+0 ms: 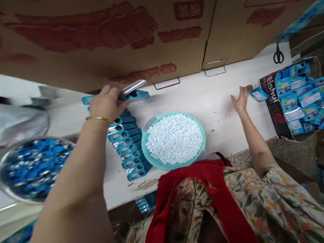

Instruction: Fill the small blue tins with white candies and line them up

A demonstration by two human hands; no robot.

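Note:
My left hand (107, 103) is closed around a shiny silver tube-like tool (133, 87), above the far end of a row of small blue boxes (130, 148). The near boxes stand close together, several with white pieces at their ends. Right of the row sits a turquoise basin (151, 158) heaped with small white tablets (176, 138). Over on the right, my right hand (241, 98) is empty, thumb and fingers apart. Just beyond its fingertips a small blue box (258, 94) is tilted against the rim of a carton.
The printed carton (272, 101) at right holds many blue boxes. Large cardboard boxes (101, 40) wall off the table's back; wire loops (167, 83) stick out below. Black scissors (278, 55) lie far right. At left stands a metal bowl (5, 182) of blue-and-silver pieces.

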